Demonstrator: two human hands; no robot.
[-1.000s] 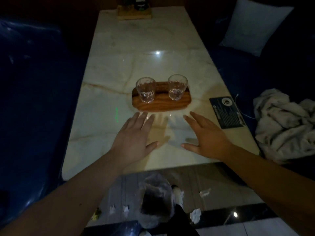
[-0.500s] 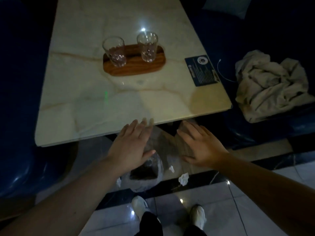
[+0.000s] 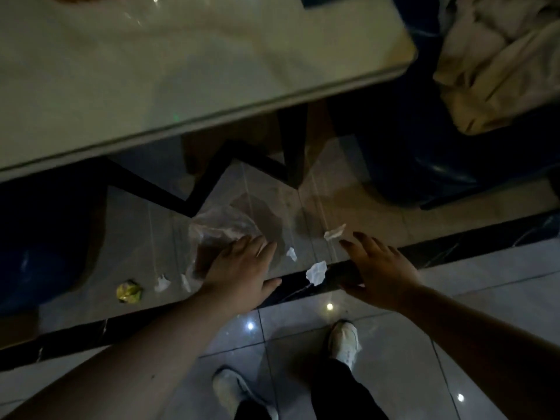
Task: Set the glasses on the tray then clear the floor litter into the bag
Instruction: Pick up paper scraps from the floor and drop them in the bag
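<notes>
A clear plastic bag [image 3: 219, 228] lies crumpled on the floor tiles under the table's near edge. My left hand [image 3: 242, 271] hovers over its right side, fingers spread, holding nothing. My right hand [image 3: 380, 268] is open too, to the right above the dark floor strip. Between and around my hands lie white paper scraps [image 3: 316, 271], [image 3: 334, 232], [image 3: 291, 254]. More scraps [image 3: 162, 283] and a yellow crumpled wrapper [image 3: 129, 291] lie to the left of the bag. The tray and glasses are out of view.
The marble table [image 3: 181, 65] fills the upper frame, its dark legs [image 3: 291, 140] standing behind the bag. Blue seats [image 3: 424, 153] flank it; a beige cloth [image 3: 497, 56] lies on the right one. My shoes [image 3: 344, 344] stand on glossy tiles below.
The view has tilted down from the tabletop to the floor. Both hands have dropped from the table's edge to just above the bag and litter. Tray and glasses left the frame.
</notes>
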